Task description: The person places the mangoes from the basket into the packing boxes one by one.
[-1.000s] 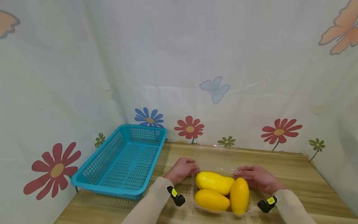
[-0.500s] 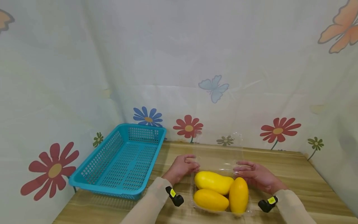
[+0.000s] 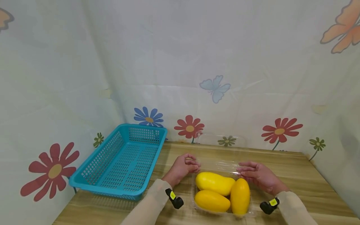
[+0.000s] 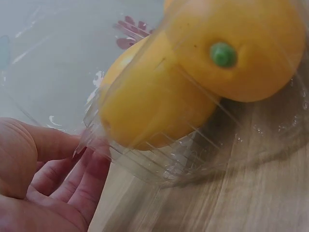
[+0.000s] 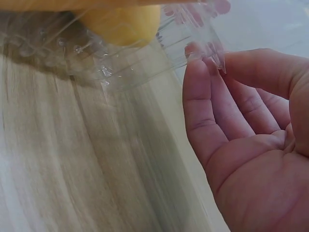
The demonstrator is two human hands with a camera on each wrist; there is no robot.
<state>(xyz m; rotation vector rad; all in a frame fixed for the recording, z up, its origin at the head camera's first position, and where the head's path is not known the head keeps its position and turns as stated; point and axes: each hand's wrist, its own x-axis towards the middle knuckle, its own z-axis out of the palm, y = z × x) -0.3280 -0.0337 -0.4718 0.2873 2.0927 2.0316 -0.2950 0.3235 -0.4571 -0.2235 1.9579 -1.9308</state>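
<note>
A clear plastic clamshell box (image 3: 225, 164) stands on the table with its lid raised at the back. Inside lie three smooth yellow, mango-like fruits: one at the back (image 3: 215, 182), one at front left (image 3: 212, 201) and one upright at the right (image 3: 240, 196). One fruit (image 4: 231, 38) shows a green stem nub in the left wrist view. My left hand (image 3: 181, 168) pinches the box's back left corner between thumb and fingers. At the back right corner, my right hand (image 3: 261, 178) pinches the plastic edge with thumb and fingertips. The lid's far outline is faint.
A blue plastic basket (image 3: 126, 168) with slotted sides and nothing in it sits to the left on the wooden table (image 3: 295, 175). Behind hangs a white sheet (image 3: 168, 62) printed with flowers and butterflies, which also closes off both sides.
The clear lid's far edge has come up from the table toward the sheet. Both hands have shifted slightly away from me while keeping to the box's back corners. The fruits stay in place.
</note>
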